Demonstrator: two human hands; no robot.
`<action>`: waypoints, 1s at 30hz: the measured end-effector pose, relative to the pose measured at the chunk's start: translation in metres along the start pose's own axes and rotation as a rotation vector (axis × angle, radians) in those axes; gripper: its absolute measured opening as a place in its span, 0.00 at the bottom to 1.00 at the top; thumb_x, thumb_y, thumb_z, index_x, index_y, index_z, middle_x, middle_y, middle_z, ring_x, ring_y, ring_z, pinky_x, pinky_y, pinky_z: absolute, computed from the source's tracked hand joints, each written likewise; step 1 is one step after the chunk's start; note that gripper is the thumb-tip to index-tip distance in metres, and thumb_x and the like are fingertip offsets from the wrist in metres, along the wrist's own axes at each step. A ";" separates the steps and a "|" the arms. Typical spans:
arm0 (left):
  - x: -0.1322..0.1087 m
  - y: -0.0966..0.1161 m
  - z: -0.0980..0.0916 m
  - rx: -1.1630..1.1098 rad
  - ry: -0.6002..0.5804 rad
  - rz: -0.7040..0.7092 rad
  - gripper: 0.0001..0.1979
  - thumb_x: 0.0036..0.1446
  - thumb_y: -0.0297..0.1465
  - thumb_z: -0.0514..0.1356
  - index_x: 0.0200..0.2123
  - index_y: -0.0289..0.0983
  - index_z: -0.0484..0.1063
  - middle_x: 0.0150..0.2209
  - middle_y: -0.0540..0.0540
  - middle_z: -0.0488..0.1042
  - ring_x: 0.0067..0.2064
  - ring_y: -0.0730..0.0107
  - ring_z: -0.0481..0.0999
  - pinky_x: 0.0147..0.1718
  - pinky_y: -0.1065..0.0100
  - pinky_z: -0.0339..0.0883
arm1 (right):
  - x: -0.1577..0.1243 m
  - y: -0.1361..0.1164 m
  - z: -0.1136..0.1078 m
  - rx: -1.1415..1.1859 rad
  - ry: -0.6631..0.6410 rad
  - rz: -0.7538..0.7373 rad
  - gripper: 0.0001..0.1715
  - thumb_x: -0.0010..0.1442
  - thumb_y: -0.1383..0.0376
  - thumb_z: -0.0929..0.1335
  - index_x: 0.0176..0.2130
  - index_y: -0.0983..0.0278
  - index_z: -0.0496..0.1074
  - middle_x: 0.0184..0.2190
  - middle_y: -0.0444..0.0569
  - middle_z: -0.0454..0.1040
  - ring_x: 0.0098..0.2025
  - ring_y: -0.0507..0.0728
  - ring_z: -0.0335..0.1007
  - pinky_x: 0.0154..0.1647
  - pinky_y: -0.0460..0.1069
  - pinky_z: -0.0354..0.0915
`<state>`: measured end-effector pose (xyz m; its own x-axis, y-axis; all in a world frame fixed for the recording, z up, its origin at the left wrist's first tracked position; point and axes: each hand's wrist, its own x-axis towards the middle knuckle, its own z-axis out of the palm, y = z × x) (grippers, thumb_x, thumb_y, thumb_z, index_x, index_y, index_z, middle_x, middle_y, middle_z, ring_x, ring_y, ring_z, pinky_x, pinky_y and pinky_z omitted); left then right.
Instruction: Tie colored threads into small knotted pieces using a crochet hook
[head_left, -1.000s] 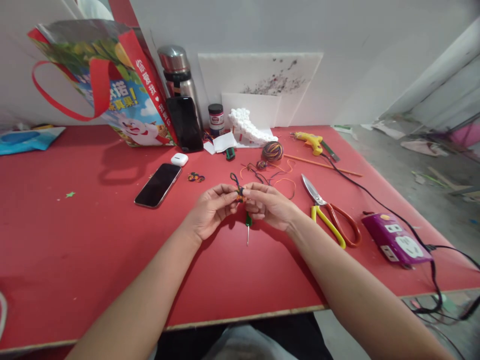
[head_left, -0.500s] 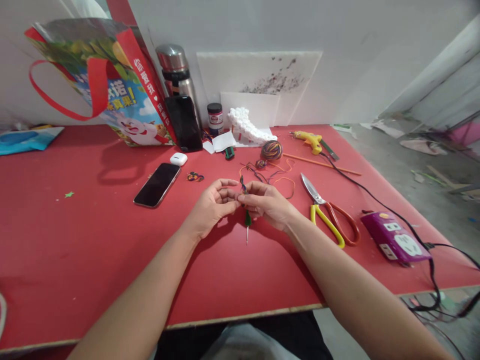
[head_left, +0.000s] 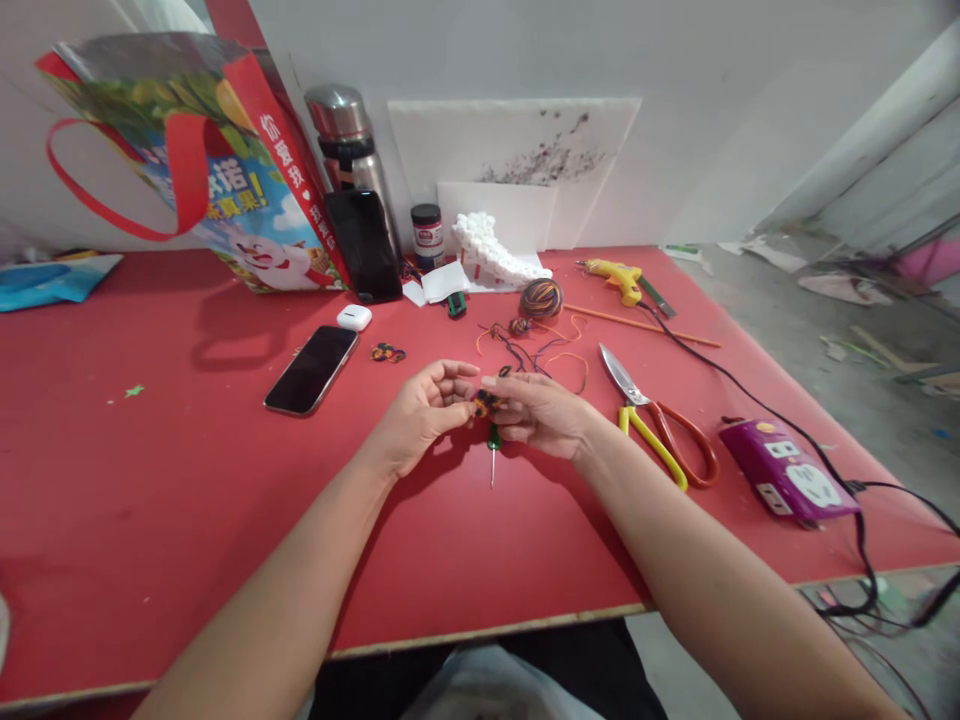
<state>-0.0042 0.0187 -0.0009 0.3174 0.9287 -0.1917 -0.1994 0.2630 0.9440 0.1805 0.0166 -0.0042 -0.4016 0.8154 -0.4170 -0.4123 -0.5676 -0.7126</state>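
Note:
Close together over the middle of the red table (head_left: 420, 560) are my left hand (head_left: 429, 418) and my right hand (head_left: 546, 412). Between their fingertips is a small knotted piece of multicoloured yarn (head_left: 486, 403), orange and dark, pinched from both sides. A dark end of it shows above my right fingers. Below my hands a green-handled tool (head_left: 493, 437) points its thin metal shaft towards me; its upper part is hidden, and I cannot tell whether my right hand touches it. Just beyond lie loose yarn strands (head_left: 525, 350) and a yarn ball (head_left: 541, 297).
Scissors (head_left: 646, 412) and a purple power strip (head_left: 787, 468) lie to the right, with a yellow glue gun (head_left: 619, 278) behind. At left are a phone (head_left: 312, 370), an earphone case (head_left: 354, 318) and a small yarn piece (head_left: 388, 352). A bag (head_left: 262, 240) and flask (head_left: 349, 140) stand behind.
The yarn piece has turned from standing upright to lying more across between my fingers. My right fingers have straightened over it; my left hand has hardly moved.

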 end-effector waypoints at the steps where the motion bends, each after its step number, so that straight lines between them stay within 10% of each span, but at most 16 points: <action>1: 0.000 0.000 0.000 -0.003 -0.002 0.001 0.23 0.42 0.23 0.74 0.44 0.34 0.76 0.36 0.47 0.79 0.36 0.71 0.77 0.38 0.69 0.69 | -0.001 0.000 0.000 0.003 -0.006 0.006 0.30 0.39 0.59 0.85 0.22 0.63 0.65 0.15 0.33 0.55 0.19 0.43 0.45 0.18 0.42 0.39; 30: 0.002 0.005 -0.002 -0.198 0.036 -0.141 0.18 0.41 0.35 0.78 0.31 0.34 0.77 0.28 0.49 0.78 0.30 0.74 0.75 0.35 0.69 0.72 | 0.001 0.004 0.000 -0.002 0.003 -0.096 0.23 0.38 0.67 0.85 0.31 0.65 0.75 0.24 0.39 0.74 0.23 0.45 0.63 0.23 0.42 0.55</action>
<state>-0.0061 0.0227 0.0028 0.3226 0.8869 -0.3307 -0.3339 0.4336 0.8370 0.1783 0.0153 -0.0075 -0.3575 0.8665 -0.3485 -0.4473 -0.4864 -0.7506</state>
